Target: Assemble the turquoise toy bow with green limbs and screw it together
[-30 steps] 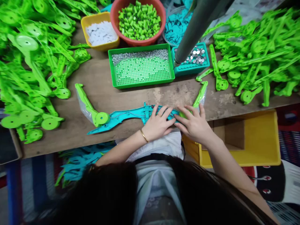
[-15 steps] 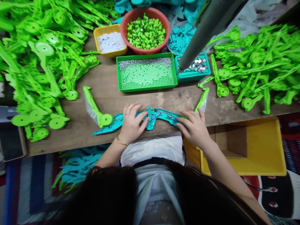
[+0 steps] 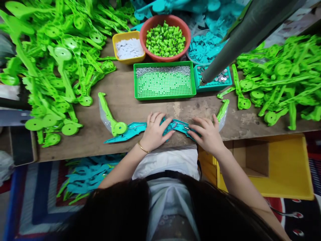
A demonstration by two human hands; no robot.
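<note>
A curved teal toy bow half (image 3: 135,130) lies on the table, its inside facing up with thin wires showing. A lime-green limb with a round hub (image 3: 119,128) sits at its left end, and another green limb (image 3: 222,112) rises at its right end. Clear film hangs along both limbs. My left hand (image 3: 156,132) grips the middle of the bow, thumb and forefinger on either side and covering part of it. Around the right part my right hand (image 3: 207,135) has its fingers bent, next to a small metal spring-like piece (image 3: 187,128).
Green limbs are heaped at left (image 3: 60,67) and right (image 3: 281,77). Behind the bow stand a green screw tray (image 3: 164,97), a teal box of metal discs (image 3: 214,87), a red bowl (image 3: 165,59) and a yellow tub (image 3: 129,61). A grey pole (image 3: 233,43) slants over the table.
My left hand has slid right along the bow onto its middle, covering the centre piece. My right hand stays at the right part. The whole view has shifted slightly.
</note>
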